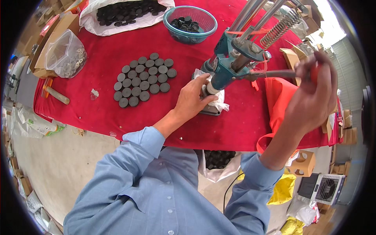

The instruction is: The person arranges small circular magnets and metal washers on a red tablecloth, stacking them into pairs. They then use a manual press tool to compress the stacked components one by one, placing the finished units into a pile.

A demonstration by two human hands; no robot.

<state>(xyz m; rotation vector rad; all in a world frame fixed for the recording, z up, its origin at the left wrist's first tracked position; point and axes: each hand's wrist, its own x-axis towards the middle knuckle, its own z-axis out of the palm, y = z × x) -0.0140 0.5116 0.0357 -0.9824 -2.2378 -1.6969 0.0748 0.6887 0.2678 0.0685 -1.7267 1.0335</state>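
Observation:
A green hand-lever press (pixel 225 70) with steel columns and a coil spring stands on the table to the right of centre. My left hand (pixel 191 98) is at its foot, thumb and fingers curved around a small piece beneath the white-tipped ram (pixel 212 89). The fingers mostly hide that piece. White cloth or plastic (pixel 221 102) lies around the press base. Raised at the right, my right hand (pixel 313 92) is closed around the red-knobbed end of the press lever (pixel 276 73). Several dark grey round caps (pixel 144 85) lie in a flat cluster left of my left hand.
Behind are a teal plastic basket (pixel 211 24) and a white sack (pixel 88 17), both holding black caps. A clear bag of small rings (pixel 66 58) and a wooden-handled hammer (pixel 58 95) sit left. Red bag (pixel 276 98) lies right of the press; another sack (pixel 213 172) of black parts stands below the table edge.

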